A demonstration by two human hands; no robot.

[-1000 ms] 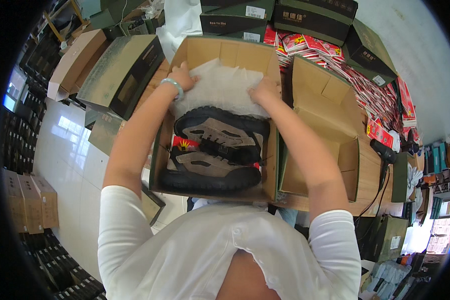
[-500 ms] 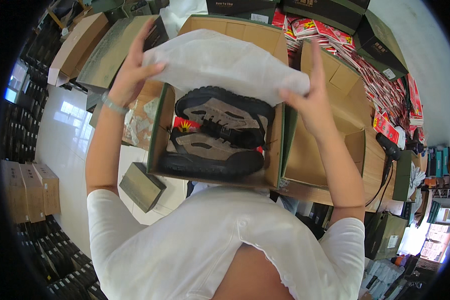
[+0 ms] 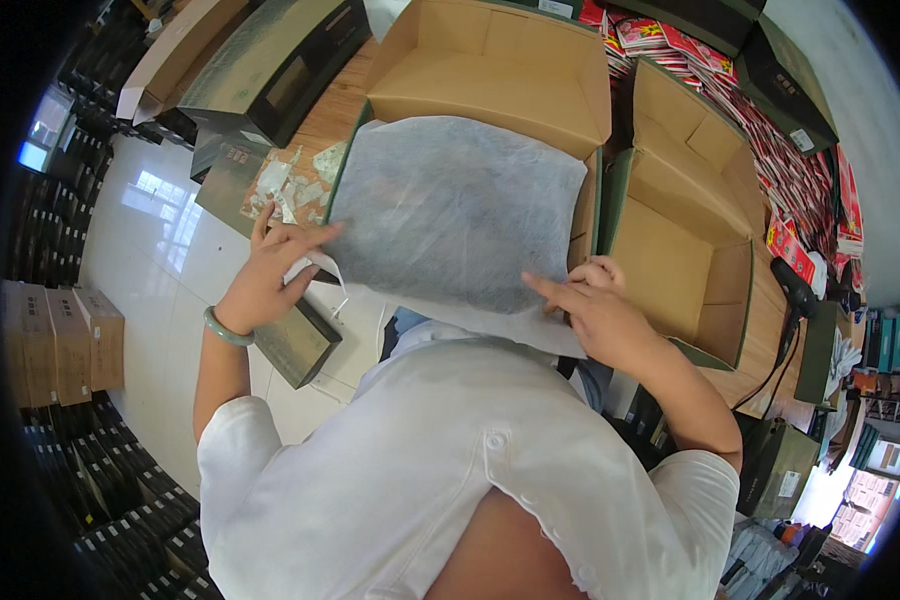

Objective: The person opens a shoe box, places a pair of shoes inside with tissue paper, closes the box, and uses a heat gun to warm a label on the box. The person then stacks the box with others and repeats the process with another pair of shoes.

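Observation:
A thin white wrapping sheet (image 3: pixel 450 215) lies spread over the open shoe box (image 3: pixel 490 85), hiding the shoes below it. Its front edge hangs over the box's near side. At the near left corner my left hand (image 3: pixel 270 268) holds a folded edge of the sheet between thumb and fingers, its index finger stretched along the box rim. By the near right corner, my right hand (image 3: pixel 605 312) rests on the sheet with the index finger stretched out and the other fingers partly bent; it grips nothing that I can see.
Right beside it stands a second open box (image 3: pixel 670 250) without contents. Red printed packets (image 3: pixel 800 150) are heaped along the table's right, near a black hair dryer (image 3: pixel 792 290). Dark green boxes (image 3: pixel 280 75) sit at the far left; another box (image 3: pixel 300 345) is lower down, over the tiled floor.
The sheet has come down toward me and now covers the pair of brown and black shoes. Both hands have moved from the box's far side to its near corners.

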